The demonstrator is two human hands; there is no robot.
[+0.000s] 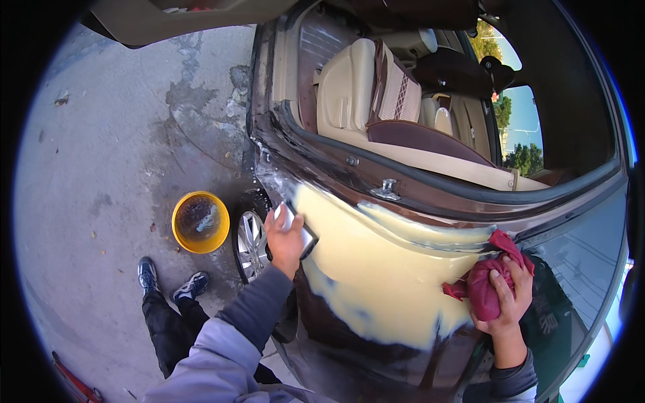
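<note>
My left hand point(285, 240) grips a sanding block point(306, 236), pale on top with a dark edge, against the car's body beside the wheel. Cream body filler point(383, 282) covers much of the dark brown car panel point(356, 349), with its edges feathered. At the right, my right hand point(505, 299) is wrapped around a bunched red cloth point(485, 292), close to the filler's right end. Loose ends of the cloth stick out past the fingers. The block's working face is hidden.
A yellow bucket point(224, 232) with murky water stands on the concrete ground point(101, 174), next to the wheel point(250, 242). The car's door frame opens onto a beige seat point(346, 87). A metal door striker point(385, 189) juts from the jamb. My shoes point(191, 285) are at lower left.
</note>
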